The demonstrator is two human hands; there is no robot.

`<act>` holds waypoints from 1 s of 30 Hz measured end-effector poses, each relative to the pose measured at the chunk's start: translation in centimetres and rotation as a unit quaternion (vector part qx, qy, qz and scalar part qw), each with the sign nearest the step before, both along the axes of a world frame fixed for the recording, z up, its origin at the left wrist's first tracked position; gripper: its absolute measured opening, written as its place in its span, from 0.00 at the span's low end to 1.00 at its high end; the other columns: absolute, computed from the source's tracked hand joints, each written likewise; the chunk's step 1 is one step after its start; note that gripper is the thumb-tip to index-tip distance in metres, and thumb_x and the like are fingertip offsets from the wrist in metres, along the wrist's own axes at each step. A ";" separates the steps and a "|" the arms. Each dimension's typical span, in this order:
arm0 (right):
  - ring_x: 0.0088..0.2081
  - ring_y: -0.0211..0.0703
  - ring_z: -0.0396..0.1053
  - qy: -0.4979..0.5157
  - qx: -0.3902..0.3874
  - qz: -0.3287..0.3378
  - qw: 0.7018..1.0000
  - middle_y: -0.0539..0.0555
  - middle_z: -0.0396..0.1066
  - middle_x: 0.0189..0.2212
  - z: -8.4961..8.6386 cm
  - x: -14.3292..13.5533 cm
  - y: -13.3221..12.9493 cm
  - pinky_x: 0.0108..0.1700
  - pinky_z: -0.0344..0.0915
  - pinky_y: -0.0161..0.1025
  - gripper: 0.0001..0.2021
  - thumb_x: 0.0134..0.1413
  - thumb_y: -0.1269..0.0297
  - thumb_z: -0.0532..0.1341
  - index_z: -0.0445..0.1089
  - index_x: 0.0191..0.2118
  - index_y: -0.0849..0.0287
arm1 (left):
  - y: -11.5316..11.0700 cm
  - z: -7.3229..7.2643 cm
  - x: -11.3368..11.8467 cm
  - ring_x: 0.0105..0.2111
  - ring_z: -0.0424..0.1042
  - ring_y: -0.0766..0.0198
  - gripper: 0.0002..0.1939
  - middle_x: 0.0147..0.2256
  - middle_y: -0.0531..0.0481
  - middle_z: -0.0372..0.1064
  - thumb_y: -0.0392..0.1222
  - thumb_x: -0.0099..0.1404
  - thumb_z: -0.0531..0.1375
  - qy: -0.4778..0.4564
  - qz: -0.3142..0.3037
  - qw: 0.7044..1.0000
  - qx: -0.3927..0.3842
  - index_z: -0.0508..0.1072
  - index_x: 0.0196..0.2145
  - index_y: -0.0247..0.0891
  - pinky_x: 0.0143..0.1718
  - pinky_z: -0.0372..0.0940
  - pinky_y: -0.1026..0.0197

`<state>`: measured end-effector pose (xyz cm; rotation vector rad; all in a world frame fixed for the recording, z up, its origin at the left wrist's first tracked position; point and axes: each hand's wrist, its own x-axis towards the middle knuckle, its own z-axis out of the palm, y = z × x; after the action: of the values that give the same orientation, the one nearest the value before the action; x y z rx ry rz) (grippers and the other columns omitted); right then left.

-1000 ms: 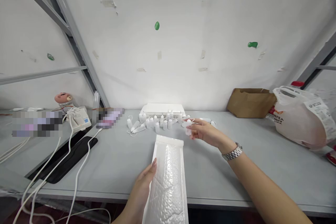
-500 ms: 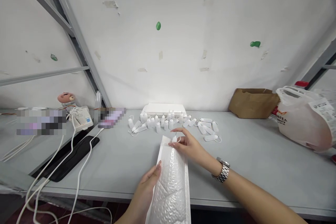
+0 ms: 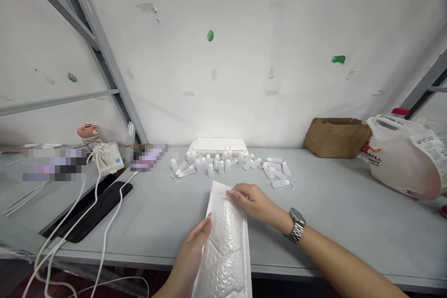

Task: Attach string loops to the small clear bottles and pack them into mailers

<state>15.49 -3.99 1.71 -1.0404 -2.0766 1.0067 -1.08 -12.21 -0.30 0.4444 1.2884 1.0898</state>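
Note:
A white bubble mailer [image 3: 225, 242] hangs over the table's front edge, its flap end pointing toward the wall. My left hand [image 3: 199, 237] grips the mailer's left edge, thumb on top. At the upper right, my right hand [image 3: 249, 198] is closed at the mailer's mouth, fingertips pinching its edge near the flap; the mailer hides some of these fingers. No bottle shows in either hand. Beyond the mailer, several small white squeeze bottles [image 3: 210, 170] with thin tips and looped caps stand on the table, and others lie on their sides [image 3: 279, 183].
A stack of white mailers [image 3: 221, 144] lies against the wall. Right of it are a brown cardboard box [image 3: 337, 137] and a filled plastic bag [image 3: 401, 158]. On the left, white cables [image 3: 104, 237], a power strip [image 3: 110, 158] and a black pad [image 3: 101, 212] occupy the grey table [image 3: 331, 223].
The small white bottle that my right hand held at the mailer's mouth is out of sight. My right hand has dropped slightly, and its fingers have closed on the mailer's edge.

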 end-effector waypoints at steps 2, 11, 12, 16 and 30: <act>0.26 0.37 0.58 -0.014 0.001 0.047 0.999 0.50 0.61 0.21 0.0 0.1 -0.1 0.29 0.55 0.35 0.23 0.55 0.47 0.49 0.65 0.22 0.60 | 0.1 -0.3 -0.1 0.54 0.59 0.52 0.19 0.51 0.42 0.65 0.48 0.56 0.60 0.001 -0.005 1.000 0.014 0.72 0.43 0.35 0.57 0.51 0.52; 0.35 0.39 0.62 0.017 -0.053 0.056 0.997 0.52 0.65 0.33 0.5 0.4 0.3 0.37 0.59 0.36 0.16 0.54 0.50 0.53 0.68 0.35 0.59 | 0.0 -0.5 -0.3 0.54 0.60 0.53 0.22 0.53 0.42 0.62 0.49 0.56 0.59 -0.017 -0.007 1.000 0.011 0.69 0.46 0.36 0.56 0.53 0.53; 0.36 0.40 0.62 0.020 -0.043 0.049 0.998 0.53 0.65 0.34 0.5 0.4 0.3 0.39 0.59 0.37 0.16 0.55 0.51 0.53 0.68 0.35 0.59 | 0.0 -0.5 -0.3 0.55 0.59 0.53 0.21 0.54 0.43 0.61 0.49 0.56 0.59 -0.016 0.000 1.000 0.010 0.69 0.46 0.37 0.56 0.53 0.53; 0.34 0.39 0.62 -0.005 -0.035 0.130 0.991 0.51 0.64 0.29 0.3 0.2 0.1 0.39 0.60 0.37 0.19 0.56 0.51 0.52 0.68 0.25 0.60 | 0.0 -1.1 -0.2 0.55 0.58 0.53 0.21 0.53 0.42 0.61 0.49 0.55 0.60 -0.013 -0.002 1.000 0.016 0.71 0.44 0.36 0.56 0.52 0.53; 0.39 0.43 0.68 0.151 -0.305 0.061 0.938 0.56 0.70 0.35 0.3 1.0 1.1 0.44 0.63 0.42 0.18 0.46 0.54 0.62 0.71 0.40 0.63 | -0.4 0.2 0.0 0.51 0.63 0.52 0.24 0.50 0.43 0.66 0.53 0.53 0.60 -0.014 0.008 1.000 -0.019 0.70 0.44 0.37 0.54 0.57 0.53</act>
<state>16.47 -2.85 2.05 -0.9599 -1.6194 1.8234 -1.10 -12.56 -0.10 0.3900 1.2879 1.0794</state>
